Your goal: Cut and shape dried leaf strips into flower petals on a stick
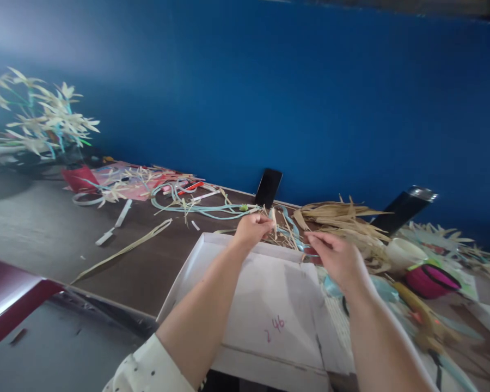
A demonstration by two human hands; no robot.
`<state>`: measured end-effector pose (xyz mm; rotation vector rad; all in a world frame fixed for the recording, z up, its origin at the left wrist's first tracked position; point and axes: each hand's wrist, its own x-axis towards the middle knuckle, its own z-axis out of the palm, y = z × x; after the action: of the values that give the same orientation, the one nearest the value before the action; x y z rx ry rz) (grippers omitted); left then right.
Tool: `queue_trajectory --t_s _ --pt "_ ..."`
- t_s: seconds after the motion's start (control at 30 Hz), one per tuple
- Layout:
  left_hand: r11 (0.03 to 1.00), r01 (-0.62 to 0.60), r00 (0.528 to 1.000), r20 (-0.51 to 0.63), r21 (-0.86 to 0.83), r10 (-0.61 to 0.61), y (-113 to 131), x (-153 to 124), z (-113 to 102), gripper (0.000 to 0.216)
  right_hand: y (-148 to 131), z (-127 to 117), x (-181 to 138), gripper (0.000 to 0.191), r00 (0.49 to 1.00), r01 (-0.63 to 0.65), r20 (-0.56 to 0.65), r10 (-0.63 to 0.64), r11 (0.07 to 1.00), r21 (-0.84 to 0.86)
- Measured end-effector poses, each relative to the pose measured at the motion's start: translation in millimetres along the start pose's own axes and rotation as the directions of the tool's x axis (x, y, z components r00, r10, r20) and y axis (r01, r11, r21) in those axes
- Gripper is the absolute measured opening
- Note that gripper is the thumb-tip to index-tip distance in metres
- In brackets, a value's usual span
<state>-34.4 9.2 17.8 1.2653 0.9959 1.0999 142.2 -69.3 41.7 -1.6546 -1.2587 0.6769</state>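
Observation:
My left hand [251,228] is closed in a pinch on a thin strip of dried straw [273,220] that stands up past its fingertips. My right hand [337,258] is a little to the right, its fingers curled and pinched together on something I cannot make out. Both hands hover over the far edge of a white cardboard box lid [265,305] with "246" written on it in red. A heap of dried straw leaves [343,218] lies just beyond my right hand.
A black phone [268,187] leans on the blue wall. Light-blue strips [200,207] and straw bits litter the brown table. Straw flowers [41,117] stand at far left, a black flask [404,209], white cup [404,253] and pink pouch [430,280] at right. A dark red sheet [8,299] lies near left.

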Motion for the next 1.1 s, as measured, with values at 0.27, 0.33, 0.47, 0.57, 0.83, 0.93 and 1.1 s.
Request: queue_trajectory --t_s 0.27,0.33,0.47,0.57,0.83,0.93,1.1 --pt "1.000 0.003 1.000 -0.001 0.030 -0.003 -1.5 2.8 -1.4 0.018 15.5 16.1 2.6 0.018 0.970 -0.007 0.198 0.140 0.833 -0.553" --pt "0.997 -0.013 1.000 0.018 0.070 0.012 -2.9 3.1 -0.6 0.020 15.3 4.4 8.6 0.019 0.997 -0.037 0.024 0.072 0.737 -0.675" --pt "0.989 0.004 1.000 0.021 0.147 -0.007 -7.9 4.3 2.5 0.026 -2.3 0.6 17.5 0.023 0.994 0.029 -0.075 -0.074 0.877 -0.479" --pt "0.993 0.031 0.999 0.041 0.118 -0.036 -10.5 4.8 3.5 0.029 -9.4 21.3 18.6 0.030 1.000 0.003 0.029 -0.004 1.000 0.025" --pt "0.989 0.097 0.970 0.210 0.113 -0.119 -7.9 -1.3 2.6 0.029 19.6 60.8 11.5 0.030 0.976 -0.206 0.186 0.118 0.787 0.581" --pt "0.983 0.092 0.962 0.240 0.157 -0.128 -6.4 -2.9 2.8 0.025 23.9 58.4 10.0 0.030 0.966 -0.233 0.230 0.118 0.785 0.574" --pt "0.975 0.096 0.947 0.284 0.202 -0.152 -5.8 -3.7 3.6 0.023 28.6 55.0 11.9 0.035 0.962 -0.256 0.216 0.167 0.826 0.502"
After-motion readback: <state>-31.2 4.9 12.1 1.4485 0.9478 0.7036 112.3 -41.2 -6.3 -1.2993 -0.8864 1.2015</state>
